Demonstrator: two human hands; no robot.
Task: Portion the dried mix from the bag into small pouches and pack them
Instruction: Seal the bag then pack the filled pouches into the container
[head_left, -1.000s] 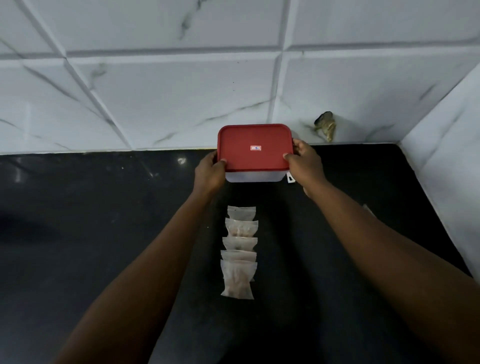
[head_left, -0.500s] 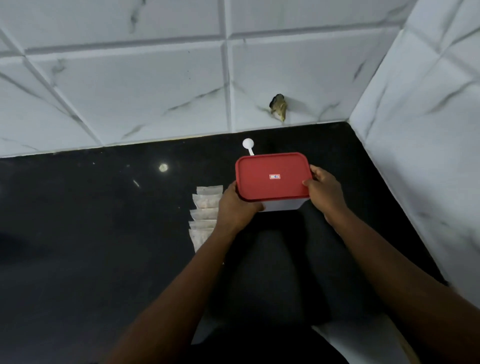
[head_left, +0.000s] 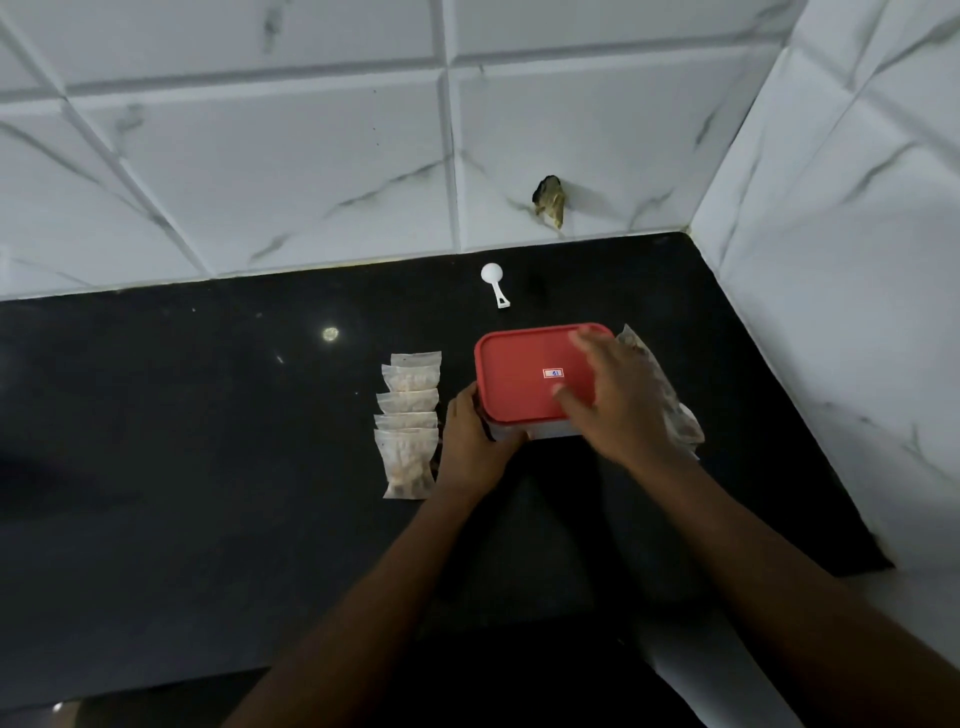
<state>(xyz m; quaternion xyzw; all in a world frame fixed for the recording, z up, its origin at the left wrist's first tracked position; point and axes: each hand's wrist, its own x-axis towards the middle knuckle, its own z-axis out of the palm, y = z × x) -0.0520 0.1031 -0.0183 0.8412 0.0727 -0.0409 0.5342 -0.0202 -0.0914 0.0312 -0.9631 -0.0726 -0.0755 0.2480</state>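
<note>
A clear container with a red lid (head_left: 524, 379) sits on the black counter (head_left: 208, 467). My left hand (head_left: 475, 441) grips its near left corner. My right hand (head_left: 618, 400) hovers blurred over the right half of the lid, fingers spread, holding nothing. Several small clear pouches (head_left: 408, 415) filled with dried mix lie in an overlapping column just left of the container. The clear bag of dried mix (head_left: 665, 400) lies right of the container, partly hidden by my right hand.
A white measuring scoop (head_left: 493, 283) lies behind the container near the marble-tiled back wall (head_left: 311, 156). A tiled side wall (head_left: 831, 260) closes the right. A dark, rough-edged spot (head_left: 549, 200) marks the back wall.
The container has come down from the back onto the counter beside the pouches. My right hand has left its right edge and now moves over the lid. The view shifted right.
</note>
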